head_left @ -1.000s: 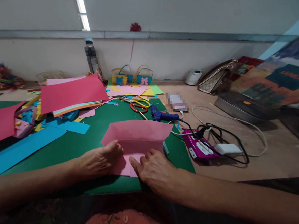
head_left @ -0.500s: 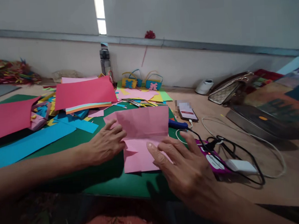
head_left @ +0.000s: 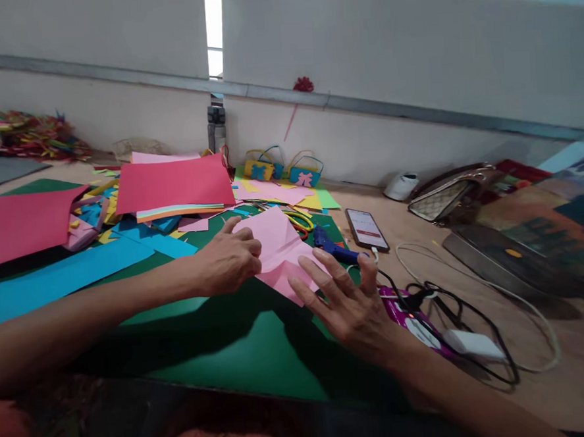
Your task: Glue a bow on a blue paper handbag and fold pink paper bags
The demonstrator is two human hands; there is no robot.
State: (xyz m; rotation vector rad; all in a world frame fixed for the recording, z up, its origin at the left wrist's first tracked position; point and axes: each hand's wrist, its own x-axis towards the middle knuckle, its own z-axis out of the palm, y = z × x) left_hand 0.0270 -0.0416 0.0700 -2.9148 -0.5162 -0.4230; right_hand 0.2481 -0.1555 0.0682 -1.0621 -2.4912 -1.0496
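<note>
A creased sheet of pink paper (head_left: pixel 276 239) lies at an angle over the green mat (head_left: pixel 220 341), its folds lifting part of it. My left hand (head_left: pixel 232 258) is closed on the paper's left edge, fingers curled and the thumb side hidden. At the paper's lower right corner is my right hand (head_left: pixel 349 307), fingers spread and the fingertips against the sheet. Just beyond the right hand lies a blue glue gun (head_left: pixel 330 246). Scissors with yellow handles (head_left: pixel 299 219) lie behind the paper.
Red sheets (head_left: pixel 176 183) top a paper stack at back left, near blue strips (head_left: pixel 72 275). Small paper bags (head_left: pixel 304 176) stand at the back. To the right are a phone (head_left: pixel 366 229), a purple power strip (head_left: pixel 417 323) with tangled cables, and a handbag (head_left: pixel 444 202).
The pink paper has turned and shifted away from me, uncovering the scissors and glue gun. Both hands moved with it; the left fingers are more curled on its edge.
</note>
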